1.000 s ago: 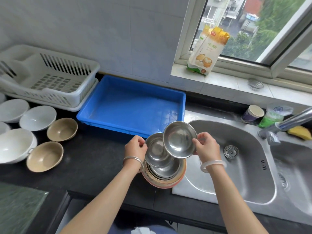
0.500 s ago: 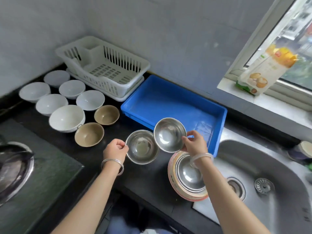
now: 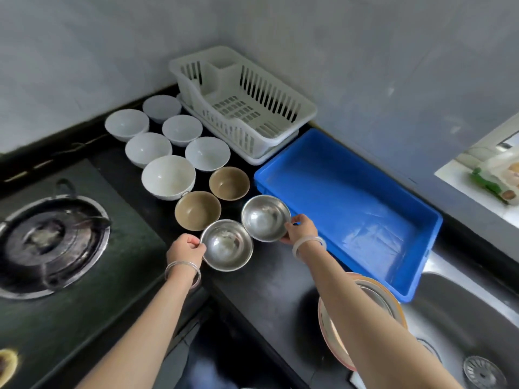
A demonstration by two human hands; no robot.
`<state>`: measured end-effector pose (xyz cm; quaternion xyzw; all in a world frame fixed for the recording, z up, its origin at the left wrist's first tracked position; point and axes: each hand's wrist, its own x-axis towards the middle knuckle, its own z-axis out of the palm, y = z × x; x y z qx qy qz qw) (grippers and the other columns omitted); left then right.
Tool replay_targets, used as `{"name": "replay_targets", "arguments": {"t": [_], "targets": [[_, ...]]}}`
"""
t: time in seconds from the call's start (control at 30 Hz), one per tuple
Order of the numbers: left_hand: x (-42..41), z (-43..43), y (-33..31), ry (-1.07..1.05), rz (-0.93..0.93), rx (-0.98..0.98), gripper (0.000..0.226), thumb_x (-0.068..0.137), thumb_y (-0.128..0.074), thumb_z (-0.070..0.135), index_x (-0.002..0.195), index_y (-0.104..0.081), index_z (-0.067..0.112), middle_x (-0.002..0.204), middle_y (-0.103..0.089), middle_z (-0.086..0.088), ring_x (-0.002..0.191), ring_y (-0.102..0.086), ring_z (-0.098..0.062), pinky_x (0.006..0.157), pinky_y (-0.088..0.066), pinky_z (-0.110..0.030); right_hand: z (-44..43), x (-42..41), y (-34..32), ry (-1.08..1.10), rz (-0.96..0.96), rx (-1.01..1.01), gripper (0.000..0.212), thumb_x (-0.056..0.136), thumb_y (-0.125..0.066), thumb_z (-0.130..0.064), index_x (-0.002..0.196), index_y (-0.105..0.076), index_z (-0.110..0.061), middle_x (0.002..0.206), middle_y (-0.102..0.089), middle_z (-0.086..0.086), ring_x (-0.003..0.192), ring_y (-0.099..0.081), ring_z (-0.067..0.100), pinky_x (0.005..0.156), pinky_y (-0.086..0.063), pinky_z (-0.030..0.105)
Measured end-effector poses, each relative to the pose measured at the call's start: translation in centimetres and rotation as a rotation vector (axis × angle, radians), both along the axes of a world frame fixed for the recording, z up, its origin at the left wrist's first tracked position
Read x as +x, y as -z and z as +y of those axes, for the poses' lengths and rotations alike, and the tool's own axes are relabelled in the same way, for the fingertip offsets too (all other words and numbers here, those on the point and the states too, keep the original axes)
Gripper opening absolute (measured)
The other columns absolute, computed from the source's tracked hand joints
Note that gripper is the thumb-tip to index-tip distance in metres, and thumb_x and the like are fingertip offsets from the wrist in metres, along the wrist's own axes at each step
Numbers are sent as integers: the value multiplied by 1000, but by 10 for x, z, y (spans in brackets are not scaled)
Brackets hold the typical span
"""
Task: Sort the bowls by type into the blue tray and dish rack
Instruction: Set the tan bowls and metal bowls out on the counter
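Observation:
My left hand (image 3: 186,248) grips the rim of a steel bowl (image 3: 227,245) low over the black counter. My right hand (image 3: 300,228) holds a second steel bowl (image 3: 265,217) just beside it, close to the blue tray (image 3: 348,203), which has nothing in it. Two brown bowls (image 3: 198,210) (image 3: 229,183) sit just behind the steel ones. Several white bowls (image 3: 168,176) stand further back left. The white dish rack (image 3: 241,105) stands at the wall with nothing in it. A stack of bowls (image 3: 393,304) with a pink outer bowl lies under my right forearm.
A gas stove burner (image 3: 50,242) fills the left side. The steel sink (image 3: 460,332) with its drain strainer (image 3: 481,372) lies at the lower right. A windowsill with a packet (image 3: 494,178) shows at the right edge.
Both hands carried their steel bowls leftward and down from the stack by the sink toward the counter beside the brown bowls. The view swung left, bringing the stove into sight.

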<state>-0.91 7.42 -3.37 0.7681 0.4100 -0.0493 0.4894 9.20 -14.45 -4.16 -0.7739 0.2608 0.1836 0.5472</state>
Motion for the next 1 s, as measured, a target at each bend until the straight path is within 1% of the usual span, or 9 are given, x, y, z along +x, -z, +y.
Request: {"name": "replay_targets", "arguments": {"t": [0.07, 0.2, 0.3, 0.43, 0.6, 0.7, 0.83, 0.93, 1.0], "targets": [[1, 3, 4, -3, 15, 3, 6, 79, -61, 9, 81, -60, 14, 87, -70, -11, 83, -67, -32, 83, -55, -43, 10, 5, 5, 47, 29, 48, 11, 90, -51, -5, 89, -46, -14, 84, -54, 6, 64, -64, 23, 44, -53, 25], [3, 7, 7, 6, 31, 3, 5, 80, -61, 9, 82, -60, 14, 87, -70, -9, 83, -66, -31, 82, -54, -40, 24, 10, 13, 88, 61, 65, 11, 90, -52, -5, 90, -46, -15, 90, -52, 7, 83, -64, 30, 50, -54, 28], [3, 8, 9, 8, 34, -8, 6, 79, -61, 8, 81, -59, 14, 86, -69, -10, 82, -66, -32, 82, -54, -41, 27, 13, 20, 101, 82, 65, 8, 91, -52, -7, 94, -48, -13, 96, -55, 11, 84, -64, 28, 48, -53, 26], [3, 9, 12, 13, 31, -19, 9, 78, -60, 7, 78, -57, 15, 81, -69, -10, 79, -66, -33, 79, -55, -42, 27, 15, 30, 121, 92, 75, 7, 91, -53, -8, 95, -48, -11, 99, -56, 13, 75, -60, 21, 62, -56, 32], [2, 9, 13, 25, 8, -32, 12, 80, -59, 8, 85, -59, 19, 88, -68, -6, 81, -66, -29, 79, -56, -42, 28, 14, 29, 130, 114, 100, 7, 92, -53, -10, 89, -49, -15, 100, -59, 13, 89, -64, 28, 56, -54, 26], [1, 9, 16, 28, 3, -22, 17, 82, -56, 7, 90, -62, 21, 91, -68, -6, 78, -63, -25, 73, -51, -33, 30, 11, 27, 142, 127, 134, 9, 92, -52, -9, 88, -49, -17, 103, -60, 13, 92, -64, 27, 58, -55, 26], [0, 6, 17, 30, 1, 18, 22, 83, -54, 6, 98, -65, 16, 97, -71, -7, 77, -59, -19, 70, -43, -28, 29, 7, 27, 132, 130, 170, 10, 93, -51, -10, 102, -51, -14, 106, -63, 15, 87, -66, 24, 66, -56, 30], [0, 4, 16, 49, -13, 46, 26, 84, -54, 6, 106, -65, 12, 106, -70, -8, 91, -63, -24, 77, -45, -29, 29, 2, 22, 39, 141, 181, 28, 94, -51, -19, 121, -48, -13, 95, -62, 5, 79, -68, 18, 62, -56, 27], [-1, 2, 15, 77, -19, 80, 30, 85, -52, 6, 112, -64, 11, 110, -69, -9, 101, -63, -27, 80, -45, -30, 29, 0, 18, -1, 147, 189, 37, 95, -51, -23, 130, -44, -15, 97, -59, 1, 79, -67, 17, 68, -56, 29]]}}
